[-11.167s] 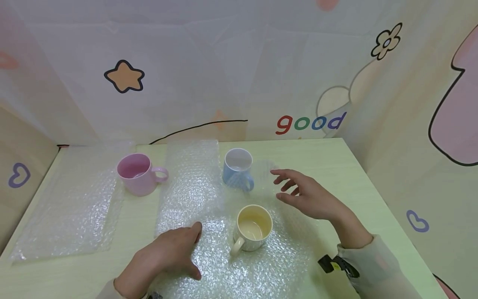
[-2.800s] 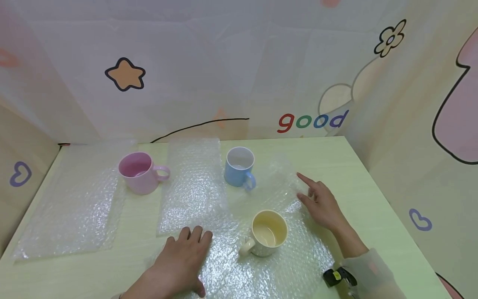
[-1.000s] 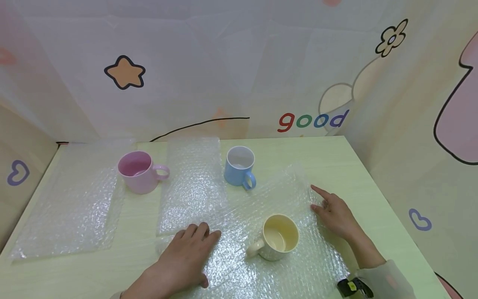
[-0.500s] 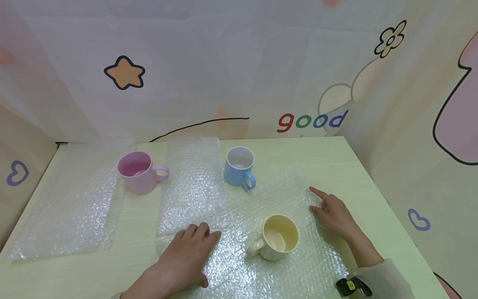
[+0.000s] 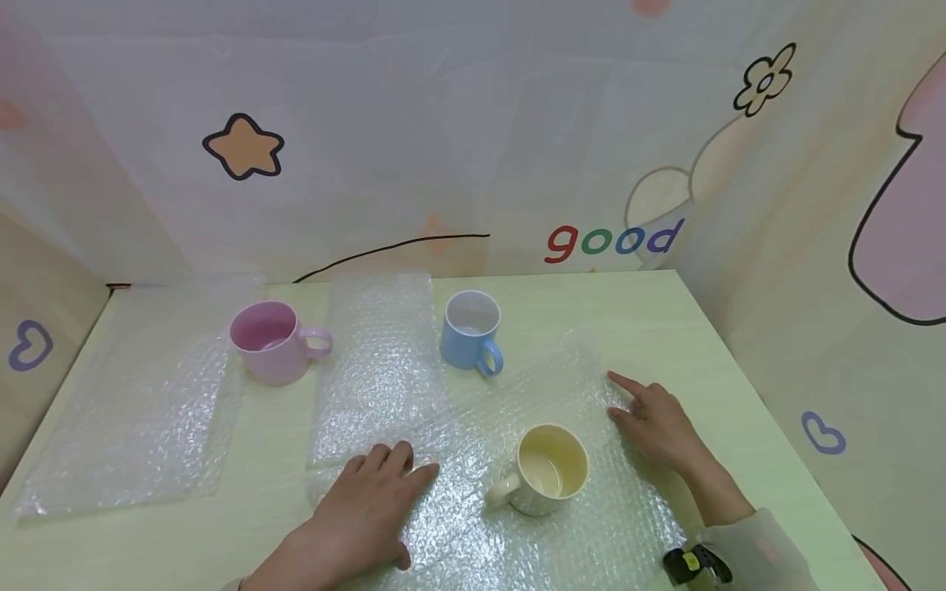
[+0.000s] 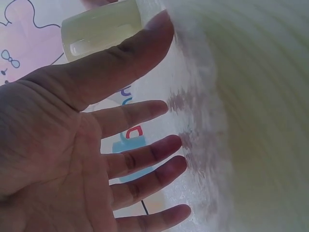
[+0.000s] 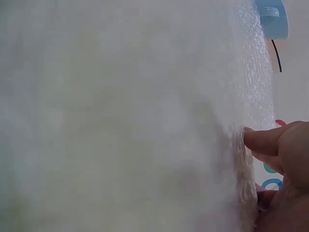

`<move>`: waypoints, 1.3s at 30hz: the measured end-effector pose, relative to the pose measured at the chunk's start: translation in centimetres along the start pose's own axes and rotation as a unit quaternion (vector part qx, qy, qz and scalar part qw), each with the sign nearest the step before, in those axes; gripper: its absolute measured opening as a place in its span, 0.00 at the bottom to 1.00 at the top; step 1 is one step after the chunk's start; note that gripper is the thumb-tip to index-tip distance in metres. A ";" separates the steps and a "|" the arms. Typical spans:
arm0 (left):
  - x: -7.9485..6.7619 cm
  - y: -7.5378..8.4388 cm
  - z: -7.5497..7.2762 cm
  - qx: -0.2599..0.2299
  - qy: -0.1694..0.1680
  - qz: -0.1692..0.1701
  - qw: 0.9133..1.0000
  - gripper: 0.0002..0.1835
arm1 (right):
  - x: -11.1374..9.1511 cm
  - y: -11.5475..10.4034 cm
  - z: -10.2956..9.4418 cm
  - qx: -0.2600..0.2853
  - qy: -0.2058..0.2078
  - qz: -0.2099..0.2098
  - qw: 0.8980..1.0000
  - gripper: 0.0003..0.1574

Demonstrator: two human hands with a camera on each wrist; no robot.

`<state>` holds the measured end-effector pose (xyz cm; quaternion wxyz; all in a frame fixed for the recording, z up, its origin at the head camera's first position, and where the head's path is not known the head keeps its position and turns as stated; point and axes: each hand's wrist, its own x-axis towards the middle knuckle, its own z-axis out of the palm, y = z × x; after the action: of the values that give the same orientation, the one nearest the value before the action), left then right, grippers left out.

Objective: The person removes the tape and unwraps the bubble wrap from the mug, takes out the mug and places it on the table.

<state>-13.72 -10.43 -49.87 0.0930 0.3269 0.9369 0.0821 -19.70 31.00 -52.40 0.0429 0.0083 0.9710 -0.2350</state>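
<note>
A cream mug [image 5: 553, 469], pale yellow inside, stands upright on a bubble wrap sheet [image 5: 502, 533], handle toward my left hand [image 5: 365, 509]. That hand lies spread over the sheet's left part; the left wrist view shows its straight fingers [image 6: 145, 159] with tips at the wrap. My right hand [image 5: 658, 423] is at the sheet's right edge. Index finger and thumb [image 7: 263, 140] stretch out, tips apart and right at the plastic; the other fingers are mostly hidden. Behind the cream mug stands a blue mug [image 5: 464, 349].
A pink mug [image 5: 277, 361] stands at the back left, handle to the right. One bubble wrap sheet [image 5: 140, 402] covers the table's left side. Another strip [image 5: 380, 353] lies between the pink and blue mugs. A printed cloth wall [image 5: 384, 139] encloses the table [image 5: 709, 361].
Over the last seconds, the sheet and cream mug have shifted right, and the right hand has moved right and nearer along the edge. In the last half second both hands stay nearly still.
</note>
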 end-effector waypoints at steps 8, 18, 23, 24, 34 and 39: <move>0.2 -0.1 0.0 0.017 0.003 0.011 1.000 0.54 | -1.0 0.0 -1.2 0.000 0.034 -0.027 0.999 0.37; 0.2 -0.3 -0.1 0.013 0.004 0.010 1.000 0.53 | -2.3 -1.3 -2.9 0.021 0.035 -0.024 0.999 0.38; 0.3 -0.2 -0.1 0.009 0.004 0.012 1.000 0.53 | -3.0 -2.0 -3.1 0.046 0.010 -0.056 0.997 0.40; 0.3 -0.2 -0.1 0.008 0.004 0.013 1.000 0.53 | -3.1 -2.1 -3.1 0.052 0.000 -0.062 0.997 0.41; 0.4 -0.5 0.1 -0.001 0.003 0.013 1.000 0.52 | -3.7 -2.9 -2.4 0.097 -0.075 -0.099 0.988 0.52; 0.4 -0.6 0.1 -0.002 0.003 0.013 1.000 0.53 | -4.0 -3.1 -2.1 0.107 -0.099 -0.123 0.982 0.58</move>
<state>-14.36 -10.64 -50.13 0.0900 0.3383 0.9327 0.0862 -16.00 29.18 -48.77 0.1080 -0.1302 0.9247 -0.3411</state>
